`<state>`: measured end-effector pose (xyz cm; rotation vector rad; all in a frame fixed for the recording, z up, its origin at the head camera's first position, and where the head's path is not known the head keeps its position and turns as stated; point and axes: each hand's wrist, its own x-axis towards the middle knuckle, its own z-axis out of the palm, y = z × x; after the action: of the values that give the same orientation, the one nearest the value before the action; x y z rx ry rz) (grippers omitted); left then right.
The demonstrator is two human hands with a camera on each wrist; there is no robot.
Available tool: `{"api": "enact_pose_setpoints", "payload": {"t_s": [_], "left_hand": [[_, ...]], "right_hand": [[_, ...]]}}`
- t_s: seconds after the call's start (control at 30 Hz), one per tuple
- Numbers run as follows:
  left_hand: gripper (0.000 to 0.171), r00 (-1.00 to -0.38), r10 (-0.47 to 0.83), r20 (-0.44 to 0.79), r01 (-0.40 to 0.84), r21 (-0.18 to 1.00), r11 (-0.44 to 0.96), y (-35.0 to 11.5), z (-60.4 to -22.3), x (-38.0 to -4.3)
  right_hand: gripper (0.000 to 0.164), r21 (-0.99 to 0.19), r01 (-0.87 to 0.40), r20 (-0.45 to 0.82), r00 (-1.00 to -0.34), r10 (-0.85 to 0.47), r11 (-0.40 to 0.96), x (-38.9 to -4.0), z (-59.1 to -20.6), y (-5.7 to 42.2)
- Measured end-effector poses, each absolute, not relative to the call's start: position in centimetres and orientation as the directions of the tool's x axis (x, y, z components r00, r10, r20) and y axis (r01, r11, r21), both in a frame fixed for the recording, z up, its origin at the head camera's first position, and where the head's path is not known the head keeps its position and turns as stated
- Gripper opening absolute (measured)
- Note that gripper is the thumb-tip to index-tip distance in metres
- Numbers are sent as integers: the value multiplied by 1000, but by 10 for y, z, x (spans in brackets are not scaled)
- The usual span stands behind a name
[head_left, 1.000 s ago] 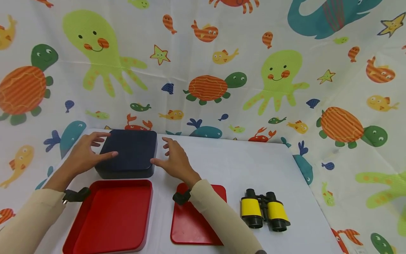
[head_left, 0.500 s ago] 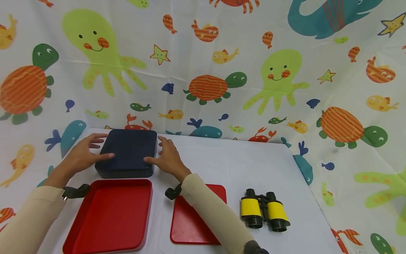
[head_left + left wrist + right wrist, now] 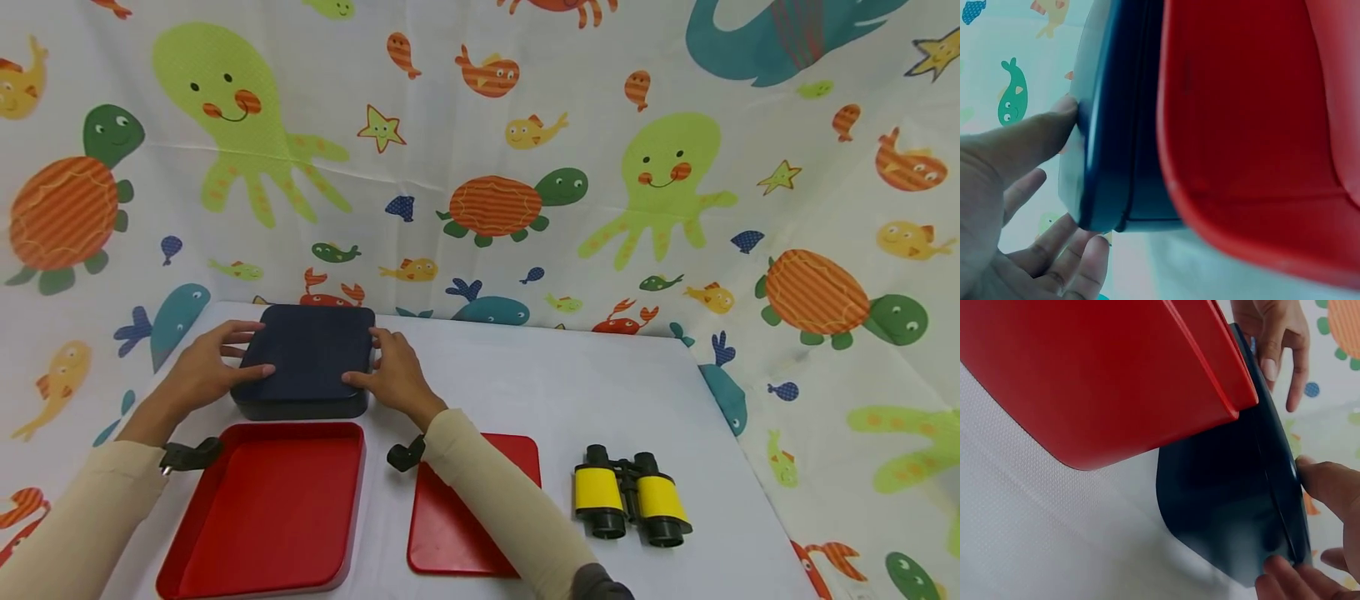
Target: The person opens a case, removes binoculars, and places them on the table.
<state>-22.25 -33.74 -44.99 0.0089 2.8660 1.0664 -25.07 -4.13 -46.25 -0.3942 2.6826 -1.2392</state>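
Observation:
A dark blue box with its lid on lies at the table's back left; a seam runs round its side in both wrist views. My left hand grips its left side, thumb over the top face, the other fingers along the side. At the right side my right hand holds it the same way, thumb on the top near the front corner and curled fingers by the lid's edge. The box sits flat on the table.
In front of the box stands an open red tray-like box. A flat red lid lies right of it, partly under my right forearm. Yellow and black binoculars stand farther right. A sea-animal printed curtain hangs behind the table.
My right hand has moved left onto the box's right side, its thumb coming over the top. My left hand has shifted only slightly. The box has stayed in place.

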Motion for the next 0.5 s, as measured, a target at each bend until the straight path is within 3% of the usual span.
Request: {"api": "enact_pose_setpoints", "payload": {"t_s": [0.5], "left_hand": [[87,-1000,-4,-29,-22,632,775,-332,-450,-217]], "right_hand": [[81,-796,-161,-22,-956,-294,584,-249,-462,-44]]}}
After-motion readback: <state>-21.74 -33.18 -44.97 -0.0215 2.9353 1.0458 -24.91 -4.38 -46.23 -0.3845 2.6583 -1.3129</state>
